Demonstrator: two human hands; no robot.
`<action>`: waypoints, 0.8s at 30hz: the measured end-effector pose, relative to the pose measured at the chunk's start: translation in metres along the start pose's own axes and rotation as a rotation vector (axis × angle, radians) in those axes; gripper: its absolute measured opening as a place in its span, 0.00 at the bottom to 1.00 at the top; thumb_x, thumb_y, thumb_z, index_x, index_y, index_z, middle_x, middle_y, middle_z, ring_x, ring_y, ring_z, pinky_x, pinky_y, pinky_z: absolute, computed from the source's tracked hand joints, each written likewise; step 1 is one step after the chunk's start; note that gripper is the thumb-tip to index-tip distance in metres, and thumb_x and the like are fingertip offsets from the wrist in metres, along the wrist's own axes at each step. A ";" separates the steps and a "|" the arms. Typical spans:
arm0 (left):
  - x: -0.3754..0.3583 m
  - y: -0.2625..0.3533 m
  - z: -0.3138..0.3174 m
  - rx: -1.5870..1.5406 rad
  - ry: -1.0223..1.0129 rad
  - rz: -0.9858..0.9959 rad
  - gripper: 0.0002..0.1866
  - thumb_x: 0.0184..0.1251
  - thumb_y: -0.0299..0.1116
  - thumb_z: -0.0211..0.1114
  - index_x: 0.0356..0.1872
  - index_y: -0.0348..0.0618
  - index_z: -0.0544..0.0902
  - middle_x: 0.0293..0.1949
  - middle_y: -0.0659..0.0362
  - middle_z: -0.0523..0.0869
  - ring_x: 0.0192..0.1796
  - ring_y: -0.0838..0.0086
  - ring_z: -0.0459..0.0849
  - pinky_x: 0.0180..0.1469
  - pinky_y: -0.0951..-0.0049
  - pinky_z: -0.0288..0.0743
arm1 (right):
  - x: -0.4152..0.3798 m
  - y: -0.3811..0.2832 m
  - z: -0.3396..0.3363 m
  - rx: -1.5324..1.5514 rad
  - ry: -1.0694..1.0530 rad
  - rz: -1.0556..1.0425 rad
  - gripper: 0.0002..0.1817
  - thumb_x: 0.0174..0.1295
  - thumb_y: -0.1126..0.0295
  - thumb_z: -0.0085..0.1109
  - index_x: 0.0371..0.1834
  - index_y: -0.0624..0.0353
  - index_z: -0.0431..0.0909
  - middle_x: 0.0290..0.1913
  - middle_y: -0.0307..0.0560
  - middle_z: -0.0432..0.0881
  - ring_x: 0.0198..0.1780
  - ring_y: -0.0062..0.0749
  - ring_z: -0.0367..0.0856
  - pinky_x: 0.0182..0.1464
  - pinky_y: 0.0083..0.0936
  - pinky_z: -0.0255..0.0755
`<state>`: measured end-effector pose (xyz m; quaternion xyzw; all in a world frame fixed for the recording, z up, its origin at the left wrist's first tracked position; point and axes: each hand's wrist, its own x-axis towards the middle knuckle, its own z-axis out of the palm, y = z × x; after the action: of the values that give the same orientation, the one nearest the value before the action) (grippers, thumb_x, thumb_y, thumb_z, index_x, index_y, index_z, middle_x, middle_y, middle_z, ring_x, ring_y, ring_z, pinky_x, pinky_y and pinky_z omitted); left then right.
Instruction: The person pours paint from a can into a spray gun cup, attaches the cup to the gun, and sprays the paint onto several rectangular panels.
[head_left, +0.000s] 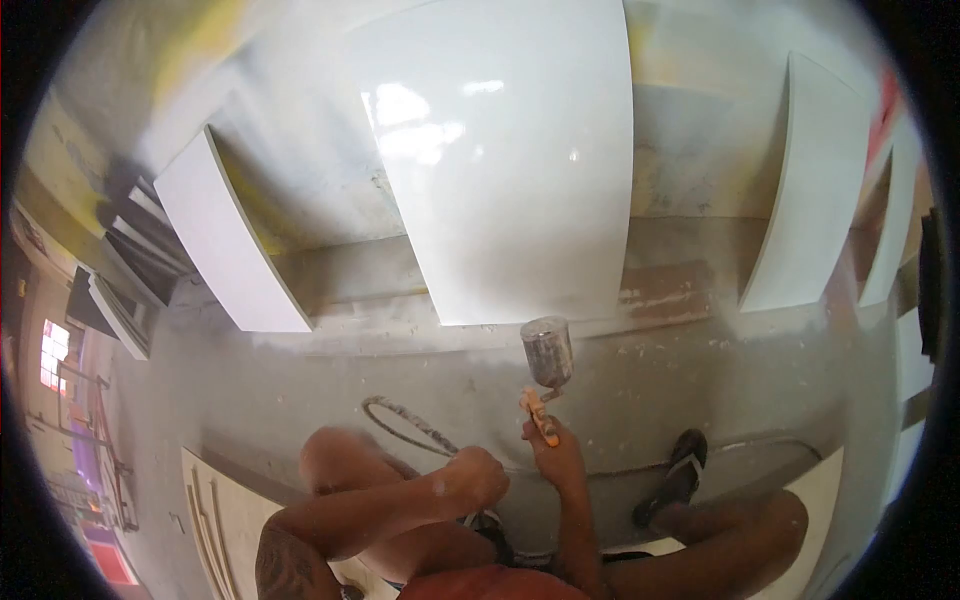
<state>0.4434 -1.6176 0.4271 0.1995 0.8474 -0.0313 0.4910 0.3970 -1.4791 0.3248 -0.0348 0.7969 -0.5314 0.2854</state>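
Observation:
My right hand [556, 458] is wrapped round the handle of a spray gun [540, 412] with an orange body. On top of the gun sits a metal paint cup [548, 352], stained with paint. My left hand [477, 480] is closed just left of the right one, gripping an air hose [410, 418] that loops out on its far side. In front of the gun a large glossy white panel [510, 170] leans against the wall. Its lower part looks duller than its shiny upper part.
Narrower white panels lean at the left [228, 235] and right [815, 190], with more boards at both edges. Behind them is a paint-stained wall [690, 130]. My bent legs straddle the grey floor [330, 390]; pale boards [230, 520] lie beside and behind me.

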 end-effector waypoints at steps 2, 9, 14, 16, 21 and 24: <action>-0.016 0.000 0.005 -0.013 0.040 0.018 0.09 0.59 0.31 0.66 0.38 0.46 0.91 0.38 0.53 0.91 0.42 0.59 0.90 0.40 0.60 0.84 | -0.003 -0.002 0.002 -0.006 -0.003 0.000 0.21 0.70 0.53 0.57 0.50 0.62 0.80 0.39 0.53 0.86 0.41 0.43 0.85 0.45 0.40 0.76; -0.041 -0.016 -0.004 -0.065 0.083 0.003 0.08 0.59 0.30 0.64 0.33 0.43 0.90 0.36 0.52 0.90 0.41 0.59 0.90 0.41 0.60 0.84 | -0.003 -0.009 0.008 -0.049 -0.066 0.001 0.21 0.70 0.54 0.57 0.51 0.62 0.80 0.39 0.53 0.86 0.41 0.43 0.85 0.47 0.40 0.76; -0.035 -0.021 0.011 -0.049 0.129 0.028 0.07 0.58 0.31 0.64 0.33 0.44 0.90 0.35 0.53 0.90 0.40 0.60 0.90 0.41 0.61 0.84 | -0.004 -0.012 0.013 -0.064 -0.099 -0.006 0.21 0.70 0.54 0.57 0.51 0.62 0.80 0.39 0.55 0.86 0.41 0.44 0.85 0.46 0.40 0.75; -0.040 -0.024 0.010 -0.100 0.179 0.064 0.07 0.61 0.30 0.64 0.32 0.39 0.89 0.35 0.50 0.90 0.40 0.56 0.90 0.42 0.58 0.84 | 0.000 -0.004 0.017 -0.064 -0.070 0.019 0.19 0.70 0.56 0.58 0.50 0.62 0.81 0.40 0.56 0.86 0.40 0.42 0.85 0.45 0.38 0.75; -0.023 -0.028 0.026 -0.105 0.131 0.048 0.06 0.56 0.30 0.68 0.33 0.43 0.90 0.35 0.53 0.90 0.41 0.58 0.90 0.42 0.59 0.83 | 0.001 -0.007 0.022 -0.048 -0.107 -0.023 0.19 0.70 0.56 0.57 0.48 0.63 0.80 0.37 0.52 0.85 0.39 0.39 0.83 0.44 0.36 0.74; -0.027 -0.023 0.030 -0.038 0.144 0.084 0.10 0.53 0.31 0.73 0.38 0.47 0.91 0.38 0.57 0.90 0.44 0.61 0.90 0.43 0.62 0.83 | 0.000 -0.026 0.028 -0.040 -0.118 -0.061 0.19 0.71 0.56 0.57 0.46 0.65 0.80 0.34 0.48 0.83 0.37 0.34 0.81 0.43 0.34 0.73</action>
<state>0.4715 -1.6546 0.4307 0.2273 0.8718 0.0200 0.4334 0.4042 -1.5135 0.3401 -0.0960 0.7878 -0.5207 0.3146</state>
